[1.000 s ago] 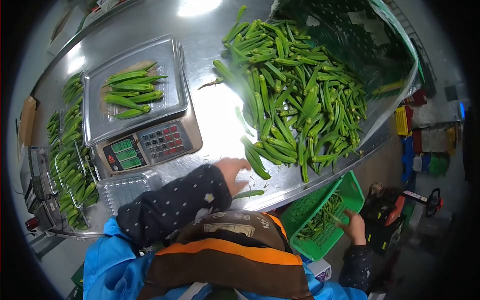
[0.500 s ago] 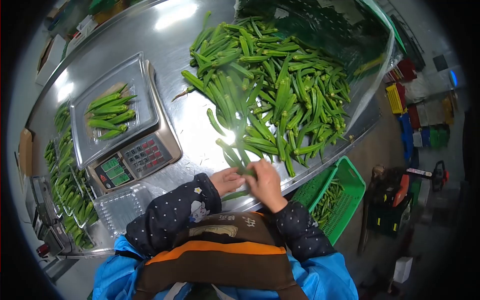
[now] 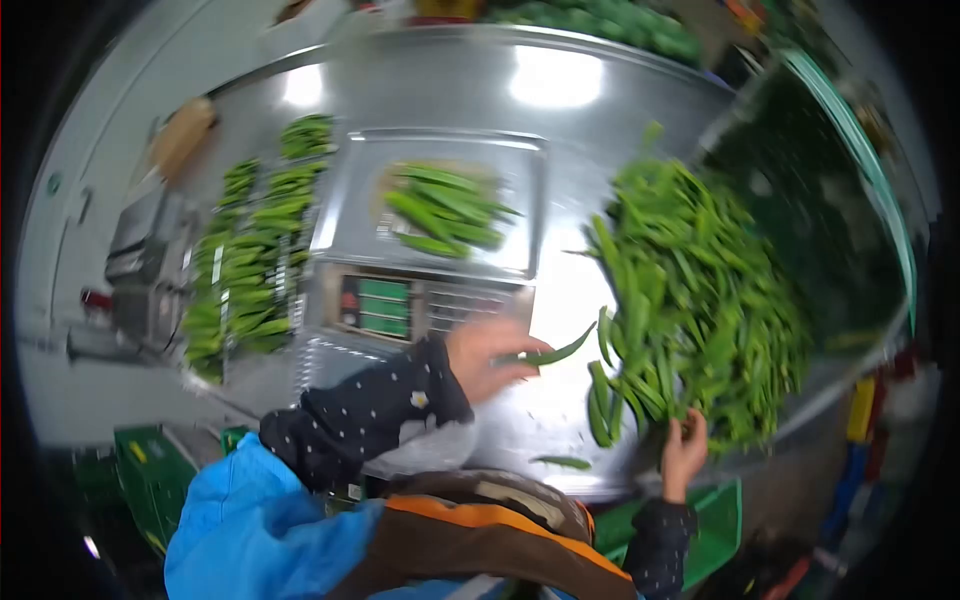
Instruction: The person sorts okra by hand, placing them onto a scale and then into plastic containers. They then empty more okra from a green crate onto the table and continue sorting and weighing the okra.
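My left hand (image 3: 492, 357) is closed around one green okra pod (image 3: 565, 350), its pointed end sticking out to the right, in front of the scale's keypad. At the near edge of the okra pile (image 3: 690, 300), my right hand (image 3: 684, 452) has its fingers curled together against the pods; what lies between them is blurred. A digital scale (image 3: 425, 300) carries a clear tray (image 3: 350, 215) with several okra pods (image 3: 445, 210) in it. One loose pod (image 3: 562, 462) lies near the table's front edge.
Filled clear packs of okra (image 3: 250, 270) stand in rows left of the scale. A dark green lined crate (image 3: 820, 190) lies tipped behind the pile. Below the front edge is a green basket (image 3: 725, 520). The metal table (image 3: 440, 85) has a raised rim.
My view has turned left. My hands, together before, are now apart: the left has moved toward the scale with an okra pod, and the right has gone to the pile's near edge.
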Motion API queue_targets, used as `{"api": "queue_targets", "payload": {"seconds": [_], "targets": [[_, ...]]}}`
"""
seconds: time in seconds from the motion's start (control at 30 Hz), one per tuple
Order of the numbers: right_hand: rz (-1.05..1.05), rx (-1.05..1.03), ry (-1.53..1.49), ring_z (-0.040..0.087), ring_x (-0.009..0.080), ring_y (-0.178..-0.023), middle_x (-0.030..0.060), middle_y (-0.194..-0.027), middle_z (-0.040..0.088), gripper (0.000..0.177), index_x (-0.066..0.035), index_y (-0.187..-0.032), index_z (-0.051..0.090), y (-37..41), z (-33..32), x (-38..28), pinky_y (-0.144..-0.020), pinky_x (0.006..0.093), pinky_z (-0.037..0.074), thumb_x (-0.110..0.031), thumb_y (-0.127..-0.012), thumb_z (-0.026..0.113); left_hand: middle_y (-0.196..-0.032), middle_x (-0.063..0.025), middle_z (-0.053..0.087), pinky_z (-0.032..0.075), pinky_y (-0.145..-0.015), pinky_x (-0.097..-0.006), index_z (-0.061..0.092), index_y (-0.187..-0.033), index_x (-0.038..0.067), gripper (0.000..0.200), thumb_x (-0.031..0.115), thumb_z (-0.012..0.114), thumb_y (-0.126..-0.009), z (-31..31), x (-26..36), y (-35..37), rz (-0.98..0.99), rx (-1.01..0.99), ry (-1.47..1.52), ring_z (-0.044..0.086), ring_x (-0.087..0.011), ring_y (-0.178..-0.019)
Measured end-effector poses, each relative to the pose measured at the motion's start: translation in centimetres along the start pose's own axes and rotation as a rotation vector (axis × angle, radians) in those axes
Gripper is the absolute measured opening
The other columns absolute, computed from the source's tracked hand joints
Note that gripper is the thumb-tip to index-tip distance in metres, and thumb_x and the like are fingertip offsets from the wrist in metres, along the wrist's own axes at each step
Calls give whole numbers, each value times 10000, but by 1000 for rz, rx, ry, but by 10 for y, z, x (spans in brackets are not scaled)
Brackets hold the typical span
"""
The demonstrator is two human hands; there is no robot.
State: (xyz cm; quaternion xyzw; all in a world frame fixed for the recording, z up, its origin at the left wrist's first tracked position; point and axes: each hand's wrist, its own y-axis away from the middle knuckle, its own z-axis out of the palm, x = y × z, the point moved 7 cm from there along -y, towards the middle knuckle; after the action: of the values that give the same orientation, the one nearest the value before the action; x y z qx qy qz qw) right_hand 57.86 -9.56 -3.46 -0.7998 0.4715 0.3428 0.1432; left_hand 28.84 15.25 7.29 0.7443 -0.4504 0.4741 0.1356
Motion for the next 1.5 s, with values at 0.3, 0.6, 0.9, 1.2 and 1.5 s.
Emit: {"api": "queue_targets", "payload": {"seconds": [0.3,0.6,0.9,1.2,1.5], "targets": [[-1083,-271,-278,551,247,-836,60,-933,641,327,-114,-1070,633,3,137,-347,-741,335,445,-59,-751,677,-905,-55,591,406,-768,-390,667,-1028,152,394,173,752,-644,-145,-96,-8,191,242,-783,549,-266,-858],[-1016,-352,-288,585,205,-763,82,-885,618,194,-77,-949,654,2,185,-363,-672,297,464,-37,-759,654,-925,-85,633,477,-756,-342,663,-991,82,335,177,761,-685,-225,-104,53,-13,575,-642,597,-254,-869],[-561,-481,-176,605,134,-584,81,-791,655,271,-8,-1065,591,-19,175,-311,-542,255,457,-145,-836,634,-843,-122,672,512,-631,-267,620,-1062,-36,440,316,684,-806,-240,-212,23,-758,300,-231,622,-138,-644],[-224,-858,-255,594,146,-492,144,-775,652,352,53,-1194,468,-27,215,-298,-389,226,435,-160,-916,502,-854,-126,686,518,-669,-271,603,-1109,-22,517,407,641,-822,-216,-194,9,-860,60,-353,673,-150,-692],[-474,-632,-98,615,183,-512,145,-727,662,308,27,-1083,573,-28,172,-311,-486,279,474,-151,-833,597,-703,-73,631,499,-526,-275,568,-970,-40,264,105,677,-779,-192,-253,20,-666,26,417,612,-147,-570]]}}
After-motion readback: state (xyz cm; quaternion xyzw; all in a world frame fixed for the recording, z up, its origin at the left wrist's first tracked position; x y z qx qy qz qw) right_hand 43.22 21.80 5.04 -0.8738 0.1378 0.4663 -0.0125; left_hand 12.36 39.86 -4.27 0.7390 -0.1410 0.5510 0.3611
